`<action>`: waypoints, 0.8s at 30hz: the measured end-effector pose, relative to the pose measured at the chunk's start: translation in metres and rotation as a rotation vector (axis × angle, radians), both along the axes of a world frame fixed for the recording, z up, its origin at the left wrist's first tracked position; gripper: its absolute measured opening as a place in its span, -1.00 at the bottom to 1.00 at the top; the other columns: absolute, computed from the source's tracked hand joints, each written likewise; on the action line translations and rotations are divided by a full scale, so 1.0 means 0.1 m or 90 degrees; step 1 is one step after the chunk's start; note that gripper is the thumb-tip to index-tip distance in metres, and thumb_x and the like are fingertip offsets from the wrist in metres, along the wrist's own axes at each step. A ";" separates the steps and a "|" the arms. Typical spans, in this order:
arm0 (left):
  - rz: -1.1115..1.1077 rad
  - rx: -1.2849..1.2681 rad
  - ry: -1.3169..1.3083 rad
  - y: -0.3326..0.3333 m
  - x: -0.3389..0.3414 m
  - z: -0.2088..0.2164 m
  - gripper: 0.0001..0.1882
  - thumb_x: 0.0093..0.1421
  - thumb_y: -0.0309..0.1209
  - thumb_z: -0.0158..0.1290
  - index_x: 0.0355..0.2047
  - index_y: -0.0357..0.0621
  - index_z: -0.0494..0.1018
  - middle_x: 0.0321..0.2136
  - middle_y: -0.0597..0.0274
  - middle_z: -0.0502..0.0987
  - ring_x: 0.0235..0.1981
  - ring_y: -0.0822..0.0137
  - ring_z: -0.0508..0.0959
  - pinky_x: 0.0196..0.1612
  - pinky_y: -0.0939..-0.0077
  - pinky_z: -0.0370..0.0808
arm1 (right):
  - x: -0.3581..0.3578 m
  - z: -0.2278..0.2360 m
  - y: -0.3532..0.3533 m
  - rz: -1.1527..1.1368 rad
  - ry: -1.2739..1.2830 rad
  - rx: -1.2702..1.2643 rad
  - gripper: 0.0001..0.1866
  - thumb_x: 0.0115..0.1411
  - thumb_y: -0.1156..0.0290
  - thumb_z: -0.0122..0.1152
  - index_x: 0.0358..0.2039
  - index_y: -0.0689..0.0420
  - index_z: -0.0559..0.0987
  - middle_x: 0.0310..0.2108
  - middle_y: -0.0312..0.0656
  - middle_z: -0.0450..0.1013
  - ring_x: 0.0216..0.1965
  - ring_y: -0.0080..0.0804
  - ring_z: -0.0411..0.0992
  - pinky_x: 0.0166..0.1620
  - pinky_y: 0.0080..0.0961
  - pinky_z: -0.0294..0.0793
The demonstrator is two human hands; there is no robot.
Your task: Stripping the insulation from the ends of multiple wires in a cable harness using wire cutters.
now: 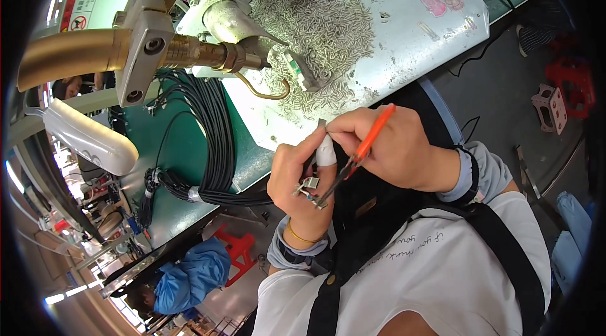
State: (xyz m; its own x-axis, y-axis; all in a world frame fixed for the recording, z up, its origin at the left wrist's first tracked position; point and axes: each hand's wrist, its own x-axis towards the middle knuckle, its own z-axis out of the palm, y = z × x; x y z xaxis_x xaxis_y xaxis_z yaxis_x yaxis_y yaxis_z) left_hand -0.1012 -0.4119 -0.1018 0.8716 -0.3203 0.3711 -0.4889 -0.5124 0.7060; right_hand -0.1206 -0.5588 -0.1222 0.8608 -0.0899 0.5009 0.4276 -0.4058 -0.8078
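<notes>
My left hand (297,178) is closed, its thumb and a white-covered finger (326,152) pinching a small flat metal piece (322,123). Fingertips of my right hand (404,150) meet the left ones at that piece. Across the right hand lies an orange-handled tool (376,131) like slim pliers, gripped in its fingers, with dark jaws slanting down over my left palm. Small metal connectors (309,182) sit against the left palm, near the tool's tip. How the connectors are held is partly hidden.
Ahead, a heap of small metal pins (315,27) covers part of the white work plate (404,39). A machine nozzle with a bent copper tube (268,94) overhangs it. Coiled black cable (218,140) and a white lamp (91,137) are left. A person in blue (192,276) sits beyond.
</notes>
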 end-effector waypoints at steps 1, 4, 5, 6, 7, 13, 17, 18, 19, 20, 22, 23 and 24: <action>0.008 -0.007 0.010 -0.01 -0.02 0.01 -0.64 -0.25 -0.71 0.08 -0.34 -0.23 0.43 -0.66 0.34 0.26 -0.68 0.54 0.23 -0.64 0.74 0.15 | 0.01 -0.01 0.01 -0.045 -0.087 -0.098 -0.87 -0.05 0.59 0.10 -0.41 0.22 0.41 -0.63 -0.33 0.35 -0.68 -0.67 0.31 -0.61 -0.70 0.28; 0.012 -0.016 0.013 -0.02 -0.03 0.01 -0.64 -0.25 -0.70 0.09 -0.34 -0.22 0.43 -0.66 0.32 0.26 -0.67 0.52 0.24 -0.63 0.71 0.17 | 0.01 -0.01 0.01 -0.033 -0.075 -0.100 -0.90 0.00 0.56 0.09 -0.42 0.22 0.40 -0.64 -0.33 0.36 -0.68 -0.67 0.32 -0.61 -0.69 0.29; 0.007 -0.017 0.007 -0.02 -0.02 0.01 -0.65 -0.23 -0.69 0.09 -0.34 -0.22 0.44 -0.65 0.32 0.26 -0.66 0.52 0.25 -0.63 0.70 0.18 | 0.01 -0.01 0.02 -0.028 -0.069 -0.101 -0.91 0.02 0.55 0.08 -0.42 0.22 0.40 -0.65 -0.33 0.36 -0.69 -0.67 0.32 -0.62 -0.69 0.29; 0.002 -0.018 0.000 -0.02 -0.02 0.01 -0.66 -0.22 -0.68 0.10 -0.34 -0.21 0.44 -0.65 0.31 0.27 -0.65 0.51 0.26 -0.62 0.69 0.19 | 0.01 0.00 0.02 -0.028 -0.069 -0.101 -0.91 0.02 0.55 0.08 -0.42 0.22 0.40 -0.65 -0.33 0.36 -0.69 -0.67 0.32 -0.62 -0.69 0.29; 0.002 -0.018 0.000 -0.02 -0.03 0.00 -0.66 -0.22 -0.68 0.10 -0.34 -0.21 0.44 -0.65 0.31 0.27 -0.65 0.51 0.26 -0.62 0.69 0.19 | 0.00 0.01 0.04 0.005 0.009 0.000 -0.92 0.04 0.54 0.06 -0.41 0.22 0.39 -0.64 -0.32 0.36 -0.68 -0.67 0.32 -0.61 -0.69 0.30; 0.062 -0.231 0.251 -0.05 -0.04 0.04 -0.85 -0.01 -0.58 0.05 -0.37 -0.28 0.39 -0.60 0.36 0.36 -0.64 0.63 0.23 -0.59 0.77 0.12 | 0.01 -0.05 0.06 0.194 0.252 0.473 -0.91 0.15 0.48 -0.03 -0.38 0.22 0.35 -0.55 -0.26 0.39 -0.62 -0.61 0.36 -0.58 -0.68 0.33; 0.074 -0.347 0.384 -0.04 -0.01 0.05 -0.89 0.05 -0.54 0.02 -0.39 -0.29 0.37 -0.61 0.39 0.35 -0.69 0.68 0.16 -0.63 0.80 0.04 | 0.00 0.04 0.04 0.250 0.359 0.612 -0.91 0.14 0.49 -0.03 -0.36 0.23 0.34 -0.48 -0.23 0.39 -0.58 -0.56 0.39 -0.55 -0.68 0.34; 0.068 -0.367 0.396 -0.03 0.00 0.05 -0.90 0.06 -0.54 0.02 -0.39 -0.29 0.37 -0.61 0.39 0.35 -0.70 0.68 0.16 -0.64 0.80 0.04 | 0.00 0.07 0.03 0.251 0.359 0.612 -0.91 0.14 0.49 -0.03 -0.36 0.23 0.34 -0.48 -0.23 0.39 -0.58 -0.56 0.39 -0.55 -0.68 0.34; 0.069 -0.367 0.396 -0.03 0.00 0.05 -0.90 0.06 -0.54 0.02 -0.39 -0.29 0.37 -0.61 0.39 0.35 -0.70 0.68 0.16 -0.64 0.80 0.04 | 0.00 0.09 0.04 0.233 0.371 0.610 -0.89 0.12 0.46 0.02 -0.38 0.23 0.35 -0.51 -0.23 0.39 -0.59 -0.56 0.39 -0.56 -0.67 0.34; 0.070 -0.364 0.378 -0.03 0.00 0.05 -0.90 0.05 -0.55 0.02 -0.39 -0.29 0.37 -0.61 0.39 0.35 -0.69 0.68 0.15 -0.64 0.80 0.04 | 0.00 0.11 0.04 0.216 0.383 0.609 -0.85 0.09 0.44 0.07 -0.40 0.24 0.36 -0.55 -0.23 0.39 -0.61 -0.57 0.39 -0.58 -0.67 0.33; 0.072 -0.358 0.341 -0.03 0.00 0.05 -0.89 0.04 -0.56 0.02 -0.39 -0.29 0.37 -0.60 0.39 0.35 -0.68 0.68 0.15 -0.63 0.80 0.03 | 0.00 0.12 0.00 0.199 0.393 0.607 -0.82 0.07 0.41 0.12 -0.42 0.24 0.37 -0.59 -0.23 0.38 -0.63 -0.58 0.39 -0.59 -0.66 0.32; 0.072 -0.358 0.340 -0.04 -0.01 0.06 -0.89 0.04 -0.56 0.02 -0.39 -0.29 0.37 -0.60 0.39 0.35 -0.68 0.68 0.15 -0.63 0.80 0.03 | -0.02 0.11 -0.06 0.184 0.382 0.416 -0.78 0.02 0.36 0.17 -0.46 0.23 0.38 -0.64 -0.23 0.37 -0.65 -0.55 0.38 -0.61 -0.63 0.32; 0.078 -0.345 0.315 -0.04 -0.02 0.07 -0.89 0.03 -0.57 0.02 -0.39 -0.29 0.37 -0.59 0.39 0.36 -0.66 0.67 0.18 -0.61 0.80 0.06 | -0.05 0.09 -0.12 0.167 0.367 0.225 -0.73 -0.03 0.32 0.23 -0.50 0.23 0.38 -0.68 -0.23 0.36 -0.68 -0.53 0.38 -0.63 -0.61 0.31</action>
